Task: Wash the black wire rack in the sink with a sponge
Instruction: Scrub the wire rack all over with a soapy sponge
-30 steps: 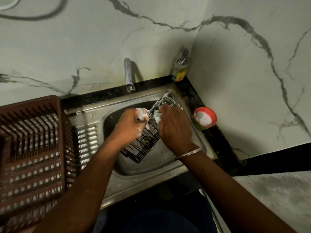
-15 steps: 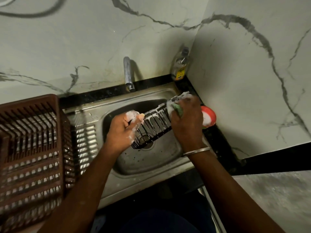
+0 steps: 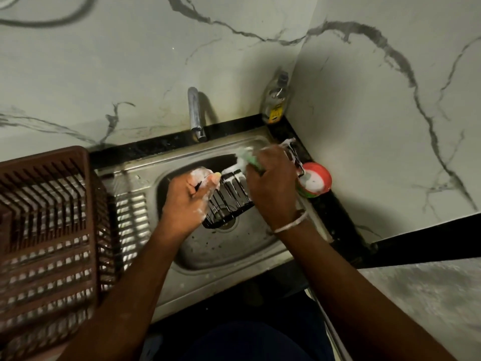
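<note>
Your left hand (image 3: 188, 196) grips the black wire rack (image 3: 229, 198) at its left end, held tilted over the sink (image 3: 135, 178). Right hand (image 3: 273, 186) is clamped on the green sponge (image 3: 251, 160), pressed vs. the rack's sudsy top wires.

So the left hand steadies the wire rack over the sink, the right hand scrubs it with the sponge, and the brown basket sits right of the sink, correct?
Not quite. The head view shows the brown basket left of the sink, not right. The rest stands: the left hand steadies the wire rack over the sink and the right hand scrubs it with the sponge.
</note>
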